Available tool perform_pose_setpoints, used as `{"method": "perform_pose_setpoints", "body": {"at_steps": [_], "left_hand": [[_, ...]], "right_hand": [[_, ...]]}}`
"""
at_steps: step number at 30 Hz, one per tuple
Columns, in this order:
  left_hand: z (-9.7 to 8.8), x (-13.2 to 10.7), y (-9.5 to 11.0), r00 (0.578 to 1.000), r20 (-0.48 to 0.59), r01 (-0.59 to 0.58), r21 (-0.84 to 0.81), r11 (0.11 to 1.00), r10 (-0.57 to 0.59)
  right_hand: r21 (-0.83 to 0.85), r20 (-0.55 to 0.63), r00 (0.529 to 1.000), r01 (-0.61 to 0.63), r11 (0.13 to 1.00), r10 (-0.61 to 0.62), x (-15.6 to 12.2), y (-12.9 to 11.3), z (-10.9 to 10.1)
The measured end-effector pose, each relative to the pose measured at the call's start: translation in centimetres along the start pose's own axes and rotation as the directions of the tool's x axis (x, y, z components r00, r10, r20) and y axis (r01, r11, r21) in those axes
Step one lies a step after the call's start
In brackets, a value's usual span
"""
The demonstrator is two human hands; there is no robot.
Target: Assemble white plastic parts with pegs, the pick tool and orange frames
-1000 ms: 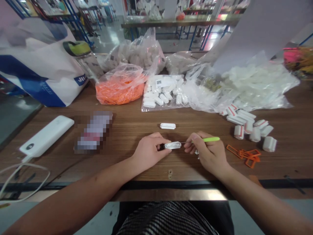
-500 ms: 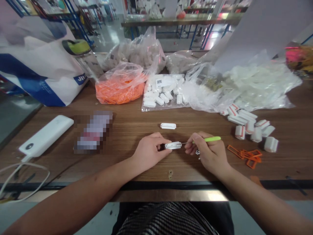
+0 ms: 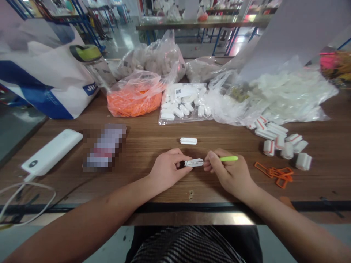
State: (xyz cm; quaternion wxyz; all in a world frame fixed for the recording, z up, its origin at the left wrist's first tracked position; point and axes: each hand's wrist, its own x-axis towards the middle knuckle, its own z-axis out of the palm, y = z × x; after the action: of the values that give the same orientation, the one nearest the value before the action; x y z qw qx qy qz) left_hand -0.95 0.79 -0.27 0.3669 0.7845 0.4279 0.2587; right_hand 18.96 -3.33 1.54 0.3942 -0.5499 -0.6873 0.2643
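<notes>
Between thumb and fingers, my left hand pinches the left end of a small white plastic connector housing with a row of little dark holes. My right hand is closed around a thin pick-like tool with a bright green handle. The tool's fine metal tip reaches the right end of the housing; whether it is inside a hole I cannot tell. Behind my hands a second white housing lies flat on the wooden table.
Orange frames and several white pieces lie at right. Bags of orange parts, white parts and translucent parts line the back. A power bank, a blurred-out phone and a bottle are at left.
My right hand has moved left with the green-handled tool, closer to the housing, and less of the metal shaft shows. My left hand holds the housing in the same place.
</notes>
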Motion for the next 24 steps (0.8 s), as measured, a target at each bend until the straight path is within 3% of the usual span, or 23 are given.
{"method": "perform_pose_setpoints", "body": {"at_steps": [3,5,9,12,24], "left_hand": [[0.0,0.1,0.0,1.0,-0.004,0.004,0.001,1.0,-0.004],[0.0,0.1,0.0,1.0,-0.001,0.005,-0.001,1.0,-0.005],[-0.1,0.0,0.0,1.0,0.005,0.0,0.008,1.0,0.0],[-0.1,-0.1,0.0,1.0,0.0,-0.009,0.013,1.0,0.009],[-0.2,0.2,0.1,1.0,0.012,-0.003,0.023,1.0,0.003]], "right_hand": [[-0.139,0.059,0.987,0.154,0.978,-0.147,-0.1,-0.1,-0.1],[-0.107,0.054,0.986,0.162,0.981,-0.157,-0.3,0.0,-0.2],[0.156,-0.05,0.997,-0.043,0.987,0.051,-0.3,0.4,-0.2],[0.275,-0.06,0.984,-0.144,0.951,0.166,-0.1,0.4,-0.2],[0.381,-0.085,0.959,-0.22,0.898,0.271,0.2,1.0,0.0]]}}
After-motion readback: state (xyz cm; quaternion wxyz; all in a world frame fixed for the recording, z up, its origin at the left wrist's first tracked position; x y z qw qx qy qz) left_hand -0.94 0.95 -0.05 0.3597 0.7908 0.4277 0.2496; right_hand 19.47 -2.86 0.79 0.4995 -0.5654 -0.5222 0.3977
